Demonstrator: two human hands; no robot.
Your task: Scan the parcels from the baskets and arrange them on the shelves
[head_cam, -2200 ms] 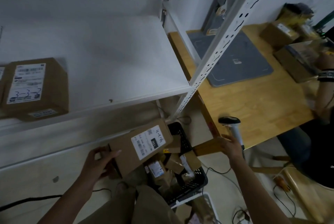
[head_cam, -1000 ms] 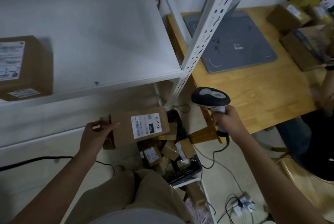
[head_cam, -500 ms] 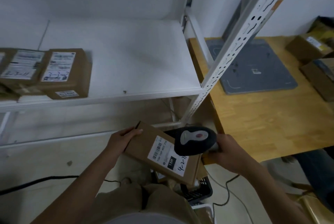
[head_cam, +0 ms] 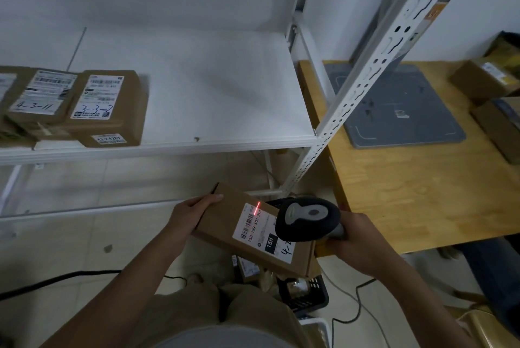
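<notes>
Brown cardboard parcel [head_cam: 225, 224] gripped at left end by left hand [head_cam: 187, 215], held above black basket [head_cam: 312, 295]. Right hand [head_cam: 356, 238] clamped on barcode scanner [head_cam: 308, 218]; red scan line [head_cam: 257, 208] on shipping label [head_cam: 253, 225]. Labelled parcels [head_cam: 108, 108] on white shelf [head_cam: 225, 100].

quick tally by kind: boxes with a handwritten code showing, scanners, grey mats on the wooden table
boxes with a handwritten code: 3 (4-3-11 box, 3-3-3 box, held box)
scanner: 1
grey mat: 1
total: 5
</notes>
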